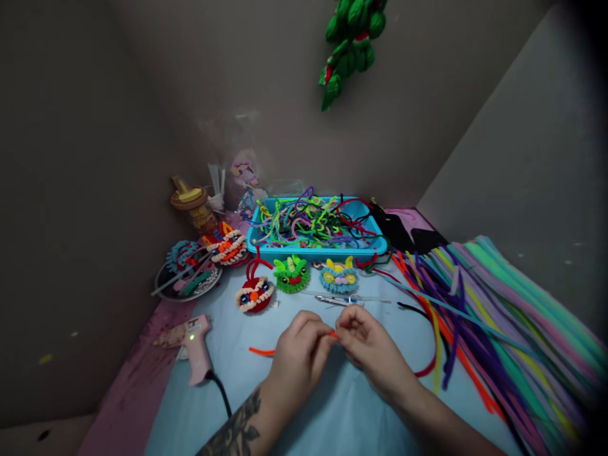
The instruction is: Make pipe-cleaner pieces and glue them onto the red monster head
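An orange stem [260, 351] lies across the person's hands above the blue cloth [228, 405], the left hand [300, 348] pinching it between thumb and finger, the right hand [368, 342] pinching at its inner end. Just beyond sit a red head [255, 296], a green head [291, 275] and a blue head [339, 277], before a stem-filled tray [317, 253]; a glue gun [197, 351] lies to the left.

Glue gun [198, 356] left, pipe cleaners [510, 323] right
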`<state>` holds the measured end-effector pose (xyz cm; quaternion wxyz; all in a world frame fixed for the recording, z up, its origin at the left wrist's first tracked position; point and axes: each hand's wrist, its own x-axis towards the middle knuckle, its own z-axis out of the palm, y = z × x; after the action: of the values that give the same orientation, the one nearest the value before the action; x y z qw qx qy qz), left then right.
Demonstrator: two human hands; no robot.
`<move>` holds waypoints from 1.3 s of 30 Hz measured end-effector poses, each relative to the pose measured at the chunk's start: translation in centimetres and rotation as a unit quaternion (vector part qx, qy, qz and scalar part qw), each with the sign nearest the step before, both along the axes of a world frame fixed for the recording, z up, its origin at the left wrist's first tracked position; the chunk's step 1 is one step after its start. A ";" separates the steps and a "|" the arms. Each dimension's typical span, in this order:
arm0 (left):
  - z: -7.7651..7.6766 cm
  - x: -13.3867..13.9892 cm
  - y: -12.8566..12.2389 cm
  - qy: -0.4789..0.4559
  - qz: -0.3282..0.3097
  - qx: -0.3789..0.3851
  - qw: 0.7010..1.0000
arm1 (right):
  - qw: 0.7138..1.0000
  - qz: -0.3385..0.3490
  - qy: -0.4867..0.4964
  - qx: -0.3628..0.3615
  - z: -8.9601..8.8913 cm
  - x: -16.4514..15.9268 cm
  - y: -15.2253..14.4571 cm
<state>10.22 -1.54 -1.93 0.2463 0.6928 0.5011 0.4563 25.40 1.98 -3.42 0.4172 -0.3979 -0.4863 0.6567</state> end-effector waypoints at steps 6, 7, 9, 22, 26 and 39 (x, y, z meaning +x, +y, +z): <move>1.3 0.1 0.3 -0.101 -0.014 -0.133 0.986 | 0.919 -0.006 -0.161 0.360 0.8 1.2 0.3; 1.4 0.0 0.3 -0.113 -0.013 -0.144 0.983 | 0.903 0.006 -0.170 0.393 0.8 1.4 0.3; 1.4 0.0 0.4 -0.119 -0.008 -0.155 0.981 | 0.879 0.008 -0.180 0.441 0.8 1.6 0.2; 1.6 0.3 0.1 -0.093 -0.011 -0.148 0.985 | 0.808 -0.031 -0.218 0.546 1.0 1.5 -0.2; 1.6 0.0 0.5 -0.101 -0.006 -0.203 0.974 | 0.791 -0.027 -0.225 0.568 1.2 1.5 0.0; 1.1 -0.9 1.0 -0.265 -0.094 -0.341 0.897 | 0.841 -0.036 -0.218 0.494 1.4 1.6 0.0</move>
<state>9.37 -0.51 -0.78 0.6327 0.4636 0.4748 0.3993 26.98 1.94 -2.05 0.4649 -0.2895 -0.8099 0.2100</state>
